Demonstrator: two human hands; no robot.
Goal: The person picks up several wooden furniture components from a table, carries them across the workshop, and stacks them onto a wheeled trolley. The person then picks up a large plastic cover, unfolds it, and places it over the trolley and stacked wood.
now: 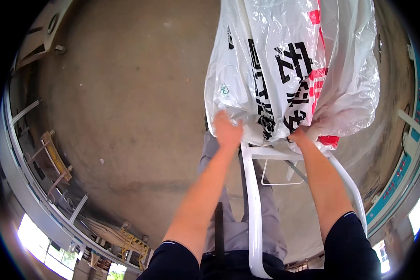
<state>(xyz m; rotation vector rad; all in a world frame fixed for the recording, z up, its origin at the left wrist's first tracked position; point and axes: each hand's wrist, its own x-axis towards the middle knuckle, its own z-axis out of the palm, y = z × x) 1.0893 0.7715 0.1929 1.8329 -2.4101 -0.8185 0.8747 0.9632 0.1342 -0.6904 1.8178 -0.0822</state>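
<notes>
Bare concrete floor (126,102) is spreading beneath a white metal frame (253,205). Both hands are gripping a large clear plastic bag (284,70) sitting at the frame's top edge: left hand (227,129) closing on its left side, right hand (299,135) clutching its underside.

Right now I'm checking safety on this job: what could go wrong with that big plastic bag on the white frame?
Two risks, as I judge it. The thin plastic bag could tear where the left hand and right hand pinch its lower edge against the white metal frame. The bulky bag also hides the concrete floor ahead, so a stumble seems possible.
</notes>
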